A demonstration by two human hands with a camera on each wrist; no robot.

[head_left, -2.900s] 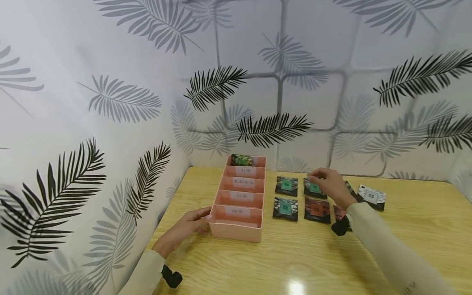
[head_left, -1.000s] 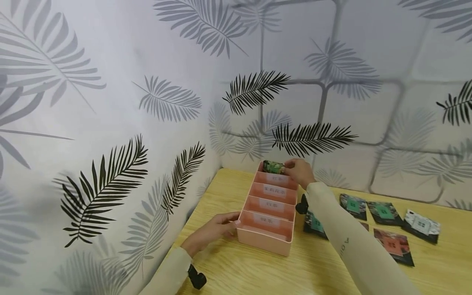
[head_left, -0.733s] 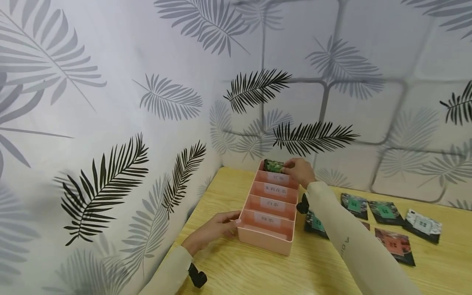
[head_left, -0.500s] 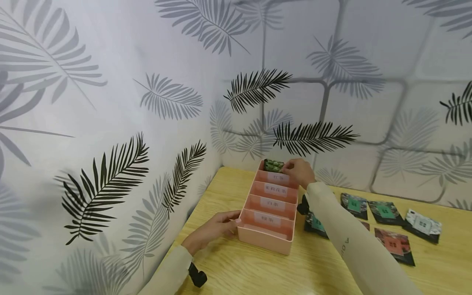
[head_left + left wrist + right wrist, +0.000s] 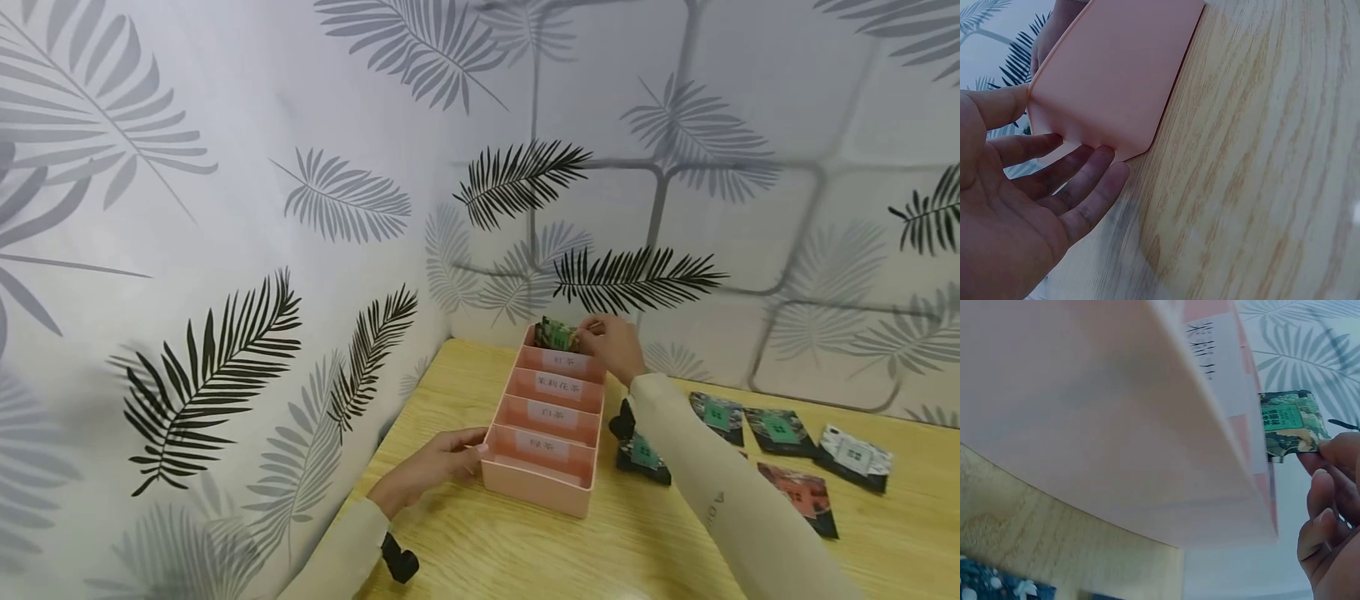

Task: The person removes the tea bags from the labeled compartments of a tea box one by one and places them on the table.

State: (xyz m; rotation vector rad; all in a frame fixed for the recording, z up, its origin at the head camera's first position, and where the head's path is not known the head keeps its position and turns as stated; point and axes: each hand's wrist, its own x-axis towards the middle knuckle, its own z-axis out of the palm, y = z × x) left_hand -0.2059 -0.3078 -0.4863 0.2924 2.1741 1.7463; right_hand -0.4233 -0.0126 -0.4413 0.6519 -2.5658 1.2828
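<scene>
A long pink divided box point(image 5: 536, 492) stands on the table, white labels with Chinese tea names on its dividers. At the near left corner my left hand point(image 5: 431, 471) holds it: in the left wrist view the thumb lies at the rim and the fingertips touch the outer wall. My right hand point(image 5: 617, 346) is at the box's far end. Its thumb and fingers pinch the edge of a green patterned tea packet point(image 5: 1291, 422), which stands upright at the farthest compartment. Whether another packet is behind it, I cannot tell.
Right of the box lie several tea packets: a dark green one point(image 5: 780, 429), another green one point(image 5: 716, 414), a white one point(image 5: 855, 454) and a red one point(image 5: 798, 496). My right forearm partly covers others. A leaf-patterned wall covering point(image 5: 637, 350) rises behind the table.
My right hand has moved left from the packets on the table to the far compartment, and lately the packet has risen slightly. The head view has turned left. My left hand stays at the box.
</scene>
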